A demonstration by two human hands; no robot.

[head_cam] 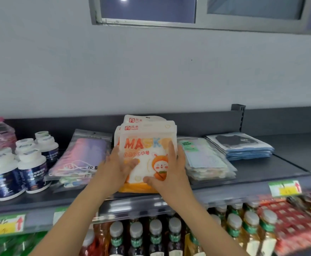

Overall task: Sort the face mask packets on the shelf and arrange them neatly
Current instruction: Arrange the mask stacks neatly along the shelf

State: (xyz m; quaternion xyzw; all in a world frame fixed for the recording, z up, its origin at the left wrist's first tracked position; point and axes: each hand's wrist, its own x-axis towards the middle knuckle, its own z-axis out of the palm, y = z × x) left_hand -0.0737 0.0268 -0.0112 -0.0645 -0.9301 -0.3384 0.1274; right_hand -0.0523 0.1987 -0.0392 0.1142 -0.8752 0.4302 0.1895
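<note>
1. Stack of orange-and-white mask packets (147,145): several packets held together, printed faces toward the camera, at the middle of the shelf (289,163). The lower edge sits close to the front lip. The tops are uneven, with the rear packet standing higher than the front one.
2. Handling, as judged: light, soft-filled pouches in glossy film, likely to slide on one another and fan out. The sound hold is at both side edges, thumbs on the front face, squeezed evenly.
3. Grip, left hand (117,169): closed round the stack's left edge, with a digit lying across the front face.
4. Grip, right hand (171,172): fingers laid up the right edge, thumb pressed on the lower front, pinching the stack.
5. Neighbours: pink-purple packets (82,156) lie flat just beside the stack on the left. Pale green packets (204,159) lie just beside it on the right. Dark-and-blue packets (243,146) lie farther right, apart from the hands.
6. Beyond: white-capped bottles (31,163) stand at the shelf's left end. Drink bottles (154,233) fill the tier below.
</note>
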